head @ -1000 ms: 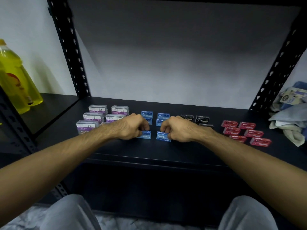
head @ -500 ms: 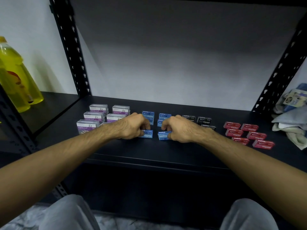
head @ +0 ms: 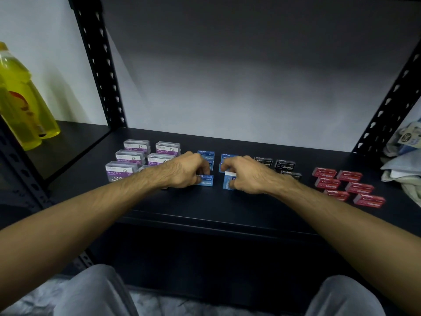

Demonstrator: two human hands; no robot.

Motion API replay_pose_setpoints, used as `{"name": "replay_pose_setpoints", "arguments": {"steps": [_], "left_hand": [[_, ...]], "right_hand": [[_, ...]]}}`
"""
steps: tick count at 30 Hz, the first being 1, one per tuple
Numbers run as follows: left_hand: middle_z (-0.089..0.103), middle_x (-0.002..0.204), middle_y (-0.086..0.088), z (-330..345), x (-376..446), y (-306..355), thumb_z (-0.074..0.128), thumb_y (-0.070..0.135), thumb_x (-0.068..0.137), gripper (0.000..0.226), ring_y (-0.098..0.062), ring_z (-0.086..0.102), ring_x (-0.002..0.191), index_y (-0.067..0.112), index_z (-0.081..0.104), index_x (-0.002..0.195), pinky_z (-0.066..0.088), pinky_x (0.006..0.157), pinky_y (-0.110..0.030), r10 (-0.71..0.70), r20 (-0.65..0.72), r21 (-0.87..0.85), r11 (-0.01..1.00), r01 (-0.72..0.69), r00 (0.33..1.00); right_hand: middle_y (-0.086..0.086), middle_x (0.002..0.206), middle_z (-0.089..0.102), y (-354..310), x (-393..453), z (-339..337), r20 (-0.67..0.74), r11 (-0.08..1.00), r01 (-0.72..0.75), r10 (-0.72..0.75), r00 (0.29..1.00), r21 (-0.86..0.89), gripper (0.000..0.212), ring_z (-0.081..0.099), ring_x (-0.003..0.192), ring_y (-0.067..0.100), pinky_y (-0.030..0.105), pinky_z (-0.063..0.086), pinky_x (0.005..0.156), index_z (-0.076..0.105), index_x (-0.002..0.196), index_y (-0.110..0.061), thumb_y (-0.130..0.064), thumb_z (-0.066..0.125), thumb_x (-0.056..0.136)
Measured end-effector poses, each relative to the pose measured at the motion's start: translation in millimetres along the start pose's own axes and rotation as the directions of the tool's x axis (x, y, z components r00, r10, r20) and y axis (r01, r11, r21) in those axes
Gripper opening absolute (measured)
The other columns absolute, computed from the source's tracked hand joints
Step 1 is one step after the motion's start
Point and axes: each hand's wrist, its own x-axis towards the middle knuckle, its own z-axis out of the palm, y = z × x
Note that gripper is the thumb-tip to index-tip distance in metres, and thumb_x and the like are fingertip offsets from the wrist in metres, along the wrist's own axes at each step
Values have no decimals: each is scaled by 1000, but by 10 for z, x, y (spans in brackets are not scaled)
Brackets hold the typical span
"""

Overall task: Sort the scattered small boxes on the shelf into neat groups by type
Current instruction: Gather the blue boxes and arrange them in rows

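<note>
- Left hand (head: 182, 171) curled round the front-left blue box (head: 206, 180), pinching it flat on the shelf (head: 205, 208), probably to square it with the blue boxes behind.
- Right hand (head: 247, 175) gripping the front-right blue box (head: 227, 182), tipped up on its edge with a pale end showing (likely being turned so its label faces the same way as its neighbour).
- More blue boxes (head: 206, 156) just behind the hands, partly hidden by the knuckles; exact count hard to tell.
- Already grouped by kind, judging by colour: clear paper-clip boxes (head: 136, 145) in two columns to the left, black boxes (head: 284, 165) just right of the blue, red boxes (head: 348, 175) further right in staggered pairs.
- Gaps left between colours, presumably to keep each kind separate.
- Sorting looks nearly done; blue group in the middle of the shelf under final tidying.
- Yellow bottle (head: 20, 99) on the neighbouring shelf at left, crumpled cloth (head: 403, 172) at right, both apart from the boxes.
</note>
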Motion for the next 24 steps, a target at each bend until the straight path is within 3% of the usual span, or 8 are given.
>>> {"name": "replay_pose_setpoints", "arguments": {"steps": [3, 6, 9, 13, 19, 24], "left_hand": [[66, 120, -1, -4, 11, -3, 66, 17, 91, 31, -16, 63, 106, 18, 65, 122, 51, 88, -25, -1, 3, 12, 1000, 1, 1000], [67, 118, -1, -7, 19, -12, 66, 18, 91, 31, -16, 63, 104, 18, 65, 122, 50, 85, -24, 4, 2, 27, 1000, -4, 1000], [67, 116, 0, -6, 19, -16, 67, 19, 91, 31, -16, 64, 102, 19, 65, 122, 51, 85, -26, 5, 0, 29, 1000, -5, 1000], [68, 112, 1, -4, 13, -23, 67, 19, 90, 29, -15, 64, 99, 20, 66, 119, 52, 85, -27, 10, -3, 37, 999, -10, 1000], [68, 109, 2, 6, 22, -46, 68, 20, 89, 27, -15, 65, 98, 20, 67, 116, 53, 84, -27, 18, -1, 37, 999, -18, 1000], [69, 108, 2, 3, 29, -44, 67, 20, 89, 26, -14, 64, 96, 20, 68, 115, 51, 82, -25, 29, 4, 31, 999, -29, 1000]], "right_hand": [[-5, 86, 62, 55, -6, 25, -15, 1000, -23, 23, 1000, 17, 27, 61, 73, 13, 21, 39, 52, 62, 109, -18, -10, 70, 84], [-6, 80, 62, 52, 5, -23, -34, 999, -27, 28, 999, 34, 26, 59, 70, 10, 22, 41, 54, 64, 107, -17, -10, 69, 83], [-6, 86, 64, 28, 25, -71, -19, 999, -26, 26, 999, 29, 23, 62, 79, 13, 24, 47, 62, 66, 102, -19, -13, 69, 81], [-9, 83, 60, -16, 67, -40, 31, 1000, -15, 16, 999, -17, 17, 60, 77, 12, 21, 42, 58, 66, 96, -17, -12, 67, 81], [3, 96, 68, -11, 83, 33, 51, 998, -30, 33, 998, -58, 17, 65, 85, 18, 32, 56, 73, 69, 100, -11, -12, 65, 84], [4, 91, 70, 28, 71, 49, 54, 998, -34, 37, 998, -59, 14, 66, 81, 17, 29, 54, 69, 70, 99, -10, -15, 65, 86]]}}
